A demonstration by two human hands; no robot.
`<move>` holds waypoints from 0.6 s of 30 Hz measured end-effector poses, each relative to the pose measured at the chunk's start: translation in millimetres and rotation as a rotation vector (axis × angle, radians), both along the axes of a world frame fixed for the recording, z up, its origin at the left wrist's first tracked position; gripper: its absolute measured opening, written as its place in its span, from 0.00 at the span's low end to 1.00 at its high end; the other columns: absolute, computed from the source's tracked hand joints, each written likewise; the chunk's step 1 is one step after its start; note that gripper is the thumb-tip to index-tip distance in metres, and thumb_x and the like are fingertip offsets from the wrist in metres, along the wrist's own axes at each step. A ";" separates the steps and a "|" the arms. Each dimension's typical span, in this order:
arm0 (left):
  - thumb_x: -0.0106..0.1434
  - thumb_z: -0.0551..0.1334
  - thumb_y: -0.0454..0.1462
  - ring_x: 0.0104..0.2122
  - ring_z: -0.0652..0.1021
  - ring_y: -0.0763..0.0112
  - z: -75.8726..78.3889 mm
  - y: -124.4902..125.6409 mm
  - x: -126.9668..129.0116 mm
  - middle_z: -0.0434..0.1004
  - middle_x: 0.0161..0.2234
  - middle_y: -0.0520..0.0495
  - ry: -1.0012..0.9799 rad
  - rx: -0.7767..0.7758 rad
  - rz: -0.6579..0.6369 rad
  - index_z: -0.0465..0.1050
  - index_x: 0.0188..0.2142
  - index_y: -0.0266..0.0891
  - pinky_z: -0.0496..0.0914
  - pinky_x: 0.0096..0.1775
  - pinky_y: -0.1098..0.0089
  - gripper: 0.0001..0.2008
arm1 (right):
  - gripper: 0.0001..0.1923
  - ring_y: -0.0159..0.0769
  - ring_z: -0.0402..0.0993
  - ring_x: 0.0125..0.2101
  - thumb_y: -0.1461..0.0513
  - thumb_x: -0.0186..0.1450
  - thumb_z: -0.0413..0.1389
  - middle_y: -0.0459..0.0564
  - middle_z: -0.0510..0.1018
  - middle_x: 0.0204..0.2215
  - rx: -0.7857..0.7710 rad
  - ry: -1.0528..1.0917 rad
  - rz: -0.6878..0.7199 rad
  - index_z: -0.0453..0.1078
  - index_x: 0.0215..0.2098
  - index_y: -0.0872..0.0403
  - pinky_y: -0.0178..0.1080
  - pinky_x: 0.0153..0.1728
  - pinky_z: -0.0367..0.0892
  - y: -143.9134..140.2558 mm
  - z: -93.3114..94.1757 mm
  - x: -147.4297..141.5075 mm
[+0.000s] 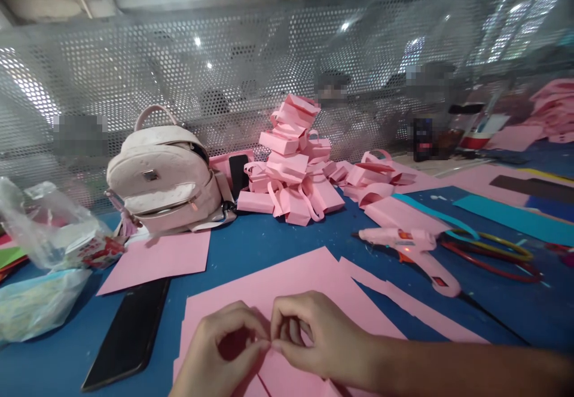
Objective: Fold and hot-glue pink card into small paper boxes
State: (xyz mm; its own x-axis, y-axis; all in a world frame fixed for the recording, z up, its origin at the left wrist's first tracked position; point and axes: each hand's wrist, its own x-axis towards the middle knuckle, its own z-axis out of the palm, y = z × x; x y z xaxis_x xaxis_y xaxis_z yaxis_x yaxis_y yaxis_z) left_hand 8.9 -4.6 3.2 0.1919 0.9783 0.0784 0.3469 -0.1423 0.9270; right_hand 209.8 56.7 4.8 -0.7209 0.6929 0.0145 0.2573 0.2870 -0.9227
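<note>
Over a stack of pink paper sheets (309, 274), my left hand (226, 346) and my right hand (320, 337) meet tip to tip. Thumb and forefinger of each hand are pinched together on a piece of pink paper (280, 376), partly hidden under my fingers. A dark crease or edge runs below the fingertips toward the bottom of the view. Right of the stack lies a torn-edged pink strip (417, 307). Beyond it a pink hot glue gun (406, 244) rests on its side, with an orange light showing on its body.
Folded pink paper bags (291, 164) are heaped at the back, beside a pale backpack (165, 176). On the left lie a black phone (130, 331) and plastic bags (42, 304). Teal strips (515, 214) sit at right on the blue table (233, 247). Perforated metal mesh (251, 44) stands behind.
</note>
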 end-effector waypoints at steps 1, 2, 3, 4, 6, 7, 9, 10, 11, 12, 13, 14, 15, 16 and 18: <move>0.61 0.62 0.29 0.32 0.77 0.68 0.5 0.0 0.4 0.78 0.31 0.48 0.008 -0.004 0.001 0.76 0.30 0.39 0.69 0.36 0.72 0.06 | 0.04 0.27 0.68 0.23 0.67 0.56 0.59 0.40 0.73 0.21 0.001 -0.001 -0.004 0.72 0.30 0.54 0.28 0.25 0.61 -0.1 -0.4 0.2; 0.61 0.62 0.29 0.32 0.77 0.68 1.1 0.1 0.8 0.78 0.31 0.48 0.013 -0.005 -0.002 0.76 0.30 0.39 0.69 0.36 0.72 0.06 | 0.04 0.27 0.68 0.23 0.67 0.56 0.59 0.40 0.73 0.21 0.003 -0.004 -0.009 0.72 0.30 0.54 0.28 0.25 0.61 -0.2 -0.7 0.3; 0.60 0.62 0.29 0.33 0.77 0.68 1.6 0.2 1.1 0.78 0.31 0.49 0.016 -0.005 0.000 0.76 0.30 0.39 0.69 0.36 0.72 0.06 | 0.04 0.27 0.67 0.22 0.67 0.56 0.59 0.40 0.73 0.21 0.004 -0.006 -0.013 0.72 0.30 0.54 0.28 0.25 0.61 -0.1 -0.8 0.4; 0.60 0.62 0.29 0.33 0.77 0.68 2.2 0.4 1.3 0.78 0.31 0.49 0.019 -0.005 0.001 0.76 0.30 0.39 0.69 0.37 0.73 0.06 | 0.04 0.27 0.67 0.23 0.68 0.56 0.58 0.40 0.73 0.21 0.007 -0.007 -0.015 0.72 0.30 0.54 0.28 0.25 0.61 0.0 -0.7 0.5; 0.61 0.62 0.29 0.33 0.77 0.69 3.4 1.0 1.6 0.79 0.31 0.49 0.031 -0.005 -0.003 0.75 0.29 0.39 0.68 0.37 0.73 0.06 | 0.04 0.27 0.67 0.23 0.67 0.56 0.58 0.40 0.73 0.21 0.008 -0.008 -0.015 0.72 0.30 0.54 0.28 0.25 0.61 0.2 -0.1 0.5; 0.61 0.61 0.29 0.32 0.77 0.69 4.1 1.3 1.8 0.79 0.31 0.49 0.042 -0.006 -0.007 0.75 0.29 0.39 0.68 0.37 0.73 0.06 | 0.03 0.27 0.67 0.23 0.67 0.56 0.58 0.40 0.73 0.21 0.006 -0.006 -0.012 0.71 0.30 0.54 0.28 0.25 0.61 0.3 0.4 0.5; 0.61 0.61 0.30 0.32 0.77 0.69 5.7 2.0 2.1 0.79 0.30 0.49 0.072 -0.010 -0.015 0.74 0.28 0.39 0.68 0.36 0.74 0.07 | 0.03 0.27 0.68 0.23 0.67 0.57 0.59 0.40 0.73 0.21 0.002 -0.001 -0.009 0.71 0.30 0.54 0.28 0.25 0.61 0.4 1.4 0.5; 0.61 0.61 0.30 0.32 0.77 0.69 6.5 2.4 2.3 0.79 0.30 0.49 0.085 -0.011 -0.018 0.74 0.28 0.39 0.68 0.36 0.74 0.07 | 0.03 0.27 0.68 0.22 0.67 0.57 0.59 0.40 0.72 0.21 0.000 -0.001 -0.007 0.71 0.30 0.54 0.28 0.25 0.61 0.3 1.8 0.5; 0.62 0.61 0.31 0.32 0.77 0.69 7.3 2.6 2.6 0.79 0.30 0.49 0.093 -0.014 -0.016 0.74 0.28 0.39 0.67 0.36 0.74 0.06 | 0.03 0.27 0.68 0.22 0.67 0.57 0.59 0.40 0.73 0.21 0.002 -0.005 -0.005 0.71 0.30 0.54 0.28 0.24 0.61 0.2 2.2 0.4; 0.62 0.61 0.31 0.32 0.77 0.69 8.0 2.7 3.0 0.79 0.30 0.49 0.096 -0.021 -0.014 0.73 0.28 0.39 0.67 0.36 0.74 0.06 | 0.03 0.27 0.68 0.22 0.67 0.57 0.59 0.40 0.73 0.20 0.007 -0.011 -0.005 0.71 0.30 0.54 0.28 0.24 0.61 0.1 2.5 0.4; 0.62 0.61 0.31 0.32 0.77 0.69 8.7 2.6 3.5 0.79 0.30 0.49 0.096 -0.030 -0.010 0.73 0.28 0.39 0.67 0.36 0.73 0.06 | 0.03 0.27 0.68 0.22 0.67 0.57 0.59 0.40 0.73 0.20 0.014 -0.022 -0.006 0.71 0.29 0.53 0.28 0.24 0.61 0.0 2.7 0.3; 0.62 0.61 0.32 0.32 0.77 0.68 9.4 2.4 4.1 0.79 0.30 0.49 0.093 -0.040 -0.006 0.73 0.28 0.39 0.67 0.36 0.73 0.06 | 0.03 0.27 0.68 0.22 0.67 0.57 0.58 0.40 0.73 0.20 0.023 -0.033 -0.005 0.71 0.29 0.53 0.28 0.24 0.61 -0.1 2.8 0.3; 0.62 0.61 0.32 0.32 0.77 0.68 10.1 2.0 4.7 0.79 0.30 0.49 0.088 -0.050 0.000 0.73 0.28 0.39 0.67 0.36 0.73 0.06 | 0.03 0.27 0.69 0.22 0.67 0.57 0.57 0.40 0.74 0.21 0.035 -0.041 -0.004 0.71 0.29 0.53 0.28 0.24 0.61 -0.3 2.8 0.3; 0.61 0.61 0.32 0.32 0.77 0.68 10.8 1.5 5.4 0.79 0.30 0.49 0.080 -0.060 0.008 0.73 0.28 0.39 0.68 0.36 0.73 0.06 | 0.04 0.27 0.69 0.22 0.68 0.57 0.57 0.41 0.74 0.21 0.052 -0.046 -0.002 0.71 0.29 0.53 0.28 0.25 0.62 -0.4 2.7 0.4; 0.61 0.61 0.33 0.32 0.77 0.68 12.5 0.5 7.1 0.79 0.29 0.49 0.058 -0.073 0.028 0.73 0.27 0.39 0.68 0.36 0.73 0.06 | 0.04 0.28 0.70 0.23 0.68 0.57 0.56 0.40 0.75 0.22 0.087 -0.049 0.006 0.70 0.30 0.53 0.29 0.25 0.62 -0.6 2.3 0.5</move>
State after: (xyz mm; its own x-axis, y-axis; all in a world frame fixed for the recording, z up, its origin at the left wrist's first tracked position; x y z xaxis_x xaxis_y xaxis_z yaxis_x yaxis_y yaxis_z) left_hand 16.0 -4.1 15.6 0.1670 0.9859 -0.0037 0.4029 -0.0648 0.9130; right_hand 210.3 56.1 7.1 -0.7262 0.6864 0.0387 0.2998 0.3669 -0.8806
